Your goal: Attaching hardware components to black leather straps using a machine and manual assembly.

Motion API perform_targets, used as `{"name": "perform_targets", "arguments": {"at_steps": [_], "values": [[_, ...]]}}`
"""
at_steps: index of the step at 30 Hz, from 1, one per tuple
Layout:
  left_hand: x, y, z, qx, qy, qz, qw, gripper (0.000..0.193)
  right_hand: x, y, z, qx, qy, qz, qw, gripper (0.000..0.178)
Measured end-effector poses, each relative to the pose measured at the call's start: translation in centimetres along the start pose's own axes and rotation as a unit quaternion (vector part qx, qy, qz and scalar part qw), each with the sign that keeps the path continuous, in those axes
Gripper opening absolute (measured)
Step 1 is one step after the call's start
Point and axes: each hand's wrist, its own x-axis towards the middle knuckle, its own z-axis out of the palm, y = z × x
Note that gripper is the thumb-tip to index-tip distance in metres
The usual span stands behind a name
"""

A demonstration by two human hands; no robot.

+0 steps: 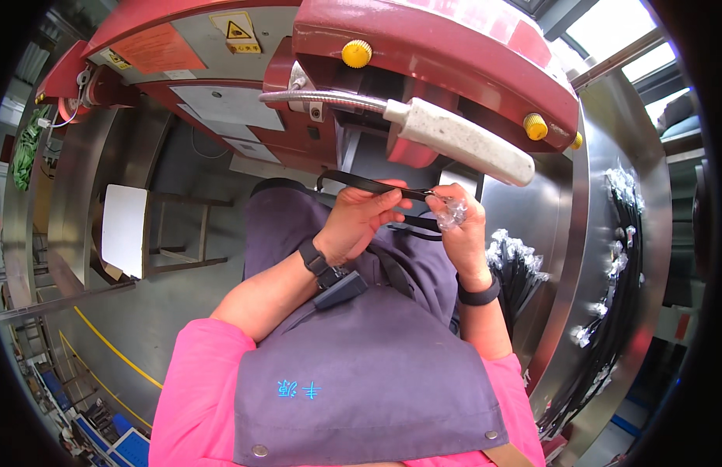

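Holding a thin black strap (361,184) up over the lap, the left hand (359,222) has its fingers pinched shut on it. The right hand (460,226) is closed on the strap's other end and on a small crinkly clear bag (453,210). Both hands are just under the big red machine (423,70), and more black straps in clear bags (516,268) lie on the shiny metal table (586,233) beside the right hand.

Black strap (361,184) looked matt plastic, wrap (453,210) was clear glossy film (crinkled), table (586,233) was brushed steel, machine (454,54) had glossy red paint, apron (361,373) matt cloth.
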Motion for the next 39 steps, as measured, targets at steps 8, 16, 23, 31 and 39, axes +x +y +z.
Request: {"name": "perform_targets", "arguments": {"at_steps": [8,16,23,31,39], "values": [[0.3,0.1,1.1,-0.069,0.018,-0.049,0.996,0.02,0.5,0.1,1.0,0.244,0.065,0.068,0.965,0.006],[0.7,-0.4,1.5,-0.099,0.052,-0.048,0.993,0.019,1.7,0.1,1.2,0.238,0.053,0.092,0.966,0.009],[0.9,-0.5,1.5,-0.107,0.066,-0.048,0.991,0.02,2.2,0.7,1.4,0.248,0.05,0.096,0.963,0.009],[1.0,-0.6,1.4,-0.111,0.074,-0.04,0.99,0.019,2.8,1.2,1.6,0.263,0.048,0.116,0.957,0.01],[1.2,-0.6,1.4,-0.111,0.074,-0.038,0.99,0.02,3.0,1.5,1.6,0.262,0.051,0.12,0.956,0.01]]}}
